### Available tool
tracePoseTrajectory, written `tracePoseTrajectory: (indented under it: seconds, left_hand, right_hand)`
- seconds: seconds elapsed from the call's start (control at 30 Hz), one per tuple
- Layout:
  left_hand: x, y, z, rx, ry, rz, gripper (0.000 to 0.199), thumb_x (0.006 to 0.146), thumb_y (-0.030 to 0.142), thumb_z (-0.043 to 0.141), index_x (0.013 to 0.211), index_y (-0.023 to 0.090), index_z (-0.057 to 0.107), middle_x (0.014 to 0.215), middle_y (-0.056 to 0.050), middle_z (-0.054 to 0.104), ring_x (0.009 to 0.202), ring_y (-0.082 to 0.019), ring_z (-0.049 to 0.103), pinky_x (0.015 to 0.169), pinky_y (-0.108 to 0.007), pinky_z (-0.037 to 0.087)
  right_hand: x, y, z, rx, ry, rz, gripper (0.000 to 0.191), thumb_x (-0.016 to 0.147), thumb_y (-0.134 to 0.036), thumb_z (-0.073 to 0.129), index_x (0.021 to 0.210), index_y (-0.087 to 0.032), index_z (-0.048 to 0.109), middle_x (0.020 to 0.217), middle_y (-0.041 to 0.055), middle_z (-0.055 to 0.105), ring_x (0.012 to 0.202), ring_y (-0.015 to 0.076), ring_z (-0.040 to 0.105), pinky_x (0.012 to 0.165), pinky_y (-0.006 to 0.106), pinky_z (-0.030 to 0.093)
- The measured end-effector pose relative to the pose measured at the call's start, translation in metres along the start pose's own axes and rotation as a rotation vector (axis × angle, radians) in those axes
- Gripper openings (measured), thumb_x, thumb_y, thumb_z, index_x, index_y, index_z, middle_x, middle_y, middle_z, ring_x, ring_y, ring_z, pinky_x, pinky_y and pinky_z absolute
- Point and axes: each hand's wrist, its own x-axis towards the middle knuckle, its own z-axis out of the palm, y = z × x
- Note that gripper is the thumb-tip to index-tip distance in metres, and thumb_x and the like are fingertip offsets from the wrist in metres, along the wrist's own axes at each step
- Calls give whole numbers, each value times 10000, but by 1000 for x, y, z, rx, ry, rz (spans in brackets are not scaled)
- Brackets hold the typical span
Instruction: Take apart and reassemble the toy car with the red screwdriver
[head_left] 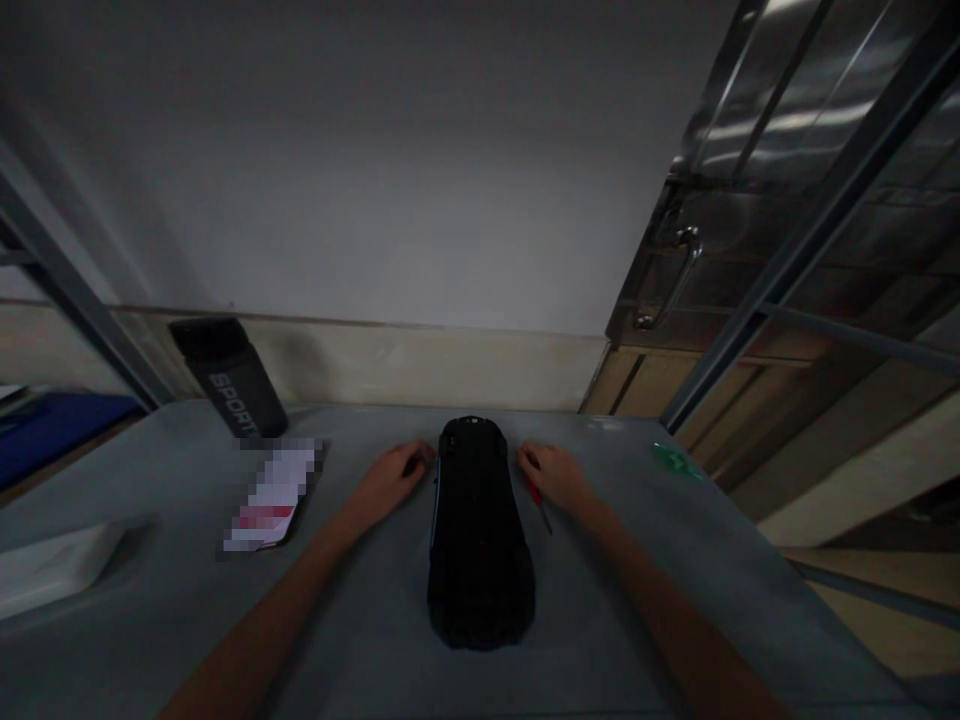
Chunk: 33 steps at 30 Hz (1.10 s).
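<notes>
Centrally, elongated, rounded black object.

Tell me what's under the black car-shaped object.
The black car-shaped object rests on the grey tabletop, which shows around its edges. Its body covers the spot beneath, so anything there cannot be seen.

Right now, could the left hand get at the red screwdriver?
Probably not directly: the black object lies between the left hand and the red screwdriver, with the right hand at its handle.
</notes>
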Motion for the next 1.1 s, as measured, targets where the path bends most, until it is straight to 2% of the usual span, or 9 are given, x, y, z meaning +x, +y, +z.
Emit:
tracePoseTrajectory:
  seconds: [0.4,0.6,1.1]
  left_hand:
    - [0,1,-1,-5,3,-23,259,950,225,485,1108,217,691,1042,-91,782,962,-260,724,891,-337,524]
    - [0,1,-2,-4,-6,-11,271,948,200,483,1124,225,687,1064,-87,784,991,-243,717,946,-339,521]
    - [0,0,0,19,-5,-5,271,952,211,473,1136,215,672,1087,-99,781,1013,-262,724,964,-361,522]
  right_hand:
    - [-1,-3,-4,-6,-14,4,319,1116,-313,445,1026,-226,738,974,70,804,892,211,729,740,303,409]
    - [-1,-3,-6,-11,-15,-3,326,1115,-317,440,1009,-225,734,959,68,800,880,211,723,729,304,402]
    - [-1,-3,-4,-11,-8,4,322,1113,-317,445,1017,-233,741,958,65,796,878,207,721,726,302,404]
